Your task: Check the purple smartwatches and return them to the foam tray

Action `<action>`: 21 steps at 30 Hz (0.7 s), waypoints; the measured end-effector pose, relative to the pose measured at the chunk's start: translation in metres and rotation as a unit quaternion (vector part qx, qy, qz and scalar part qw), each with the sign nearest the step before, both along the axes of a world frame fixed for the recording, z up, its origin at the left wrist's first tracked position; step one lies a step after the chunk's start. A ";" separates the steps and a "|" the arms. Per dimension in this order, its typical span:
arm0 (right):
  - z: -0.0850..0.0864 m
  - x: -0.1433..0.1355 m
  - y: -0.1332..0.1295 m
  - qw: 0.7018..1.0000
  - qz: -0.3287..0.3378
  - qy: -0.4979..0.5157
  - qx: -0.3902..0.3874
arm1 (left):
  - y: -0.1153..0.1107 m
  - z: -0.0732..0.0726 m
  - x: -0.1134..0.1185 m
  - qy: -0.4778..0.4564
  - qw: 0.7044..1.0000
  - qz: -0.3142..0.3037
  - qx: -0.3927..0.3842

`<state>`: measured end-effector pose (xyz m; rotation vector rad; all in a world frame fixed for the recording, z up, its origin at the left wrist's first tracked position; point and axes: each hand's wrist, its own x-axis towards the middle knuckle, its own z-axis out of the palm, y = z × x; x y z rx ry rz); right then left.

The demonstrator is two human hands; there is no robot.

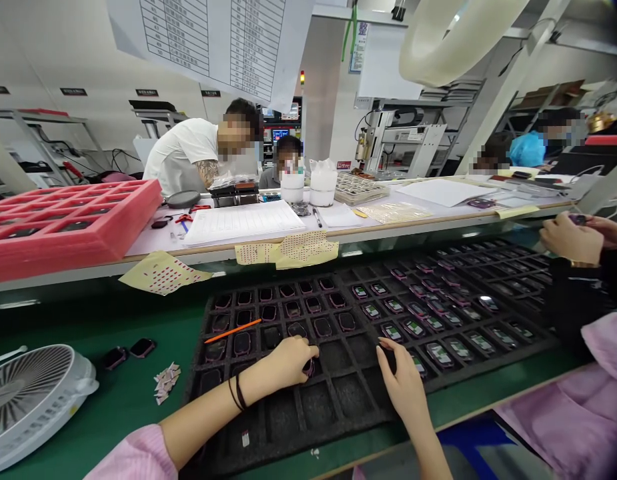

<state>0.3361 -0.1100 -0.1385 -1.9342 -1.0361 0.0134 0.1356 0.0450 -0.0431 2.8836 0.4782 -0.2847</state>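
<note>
"Our left hand [291, 363] has its fingers bent nearly together around the edge of a watch [312, 368], at the middle of the frame. What lies about it?"

"We have a black foam tray [315, 408] beneath, split into cells. Dark-faced watches [268, 313] sit in the cells above and left of our fingers, with an orange stick [233, 331] slanting across some. One cell at lower left of centre holds a small white tag [245, 438]."

"And farther right?"

"We see watches with green and white faces [441, 353]. At upper left, a red foam box [103, 247] holds dark pieces."

"Which way does our watch point?"

"Our fingers cover most of it; we cannot tell its long axis."

"Our arms?"

"Our left forearm [203, 420] slants up from lower left, palm down. Our right hand [403, 377] reaches up from bottom right, loosely curved; we cannot tell whether it grips anything."
</note>
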 end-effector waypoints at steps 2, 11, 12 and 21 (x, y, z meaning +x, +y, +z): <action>0.000 0.000 -0.001 1.000 0.000 0.001 0.002 | 0.004 0.000 -0.002 -0.031 0.999 0.013 -0.035; -0.002 0.005 -0.002 1.000 -0.003 0.010 0.015 | 0.008 0.034 -0.047 -0.070 0.983 0.153 -0.070; -0.002 0.005 -0.002 1.000 -0.004 0.014 0.011 | 0.006 0.033 -0.051 -0.056 0.984 0.156 -0.064; 0.010 0.000 -0.004 0.999 -0.019 -0.028 0.033 | -0.001 0.004 -0.055 0.013 0.993 0.117 -0.010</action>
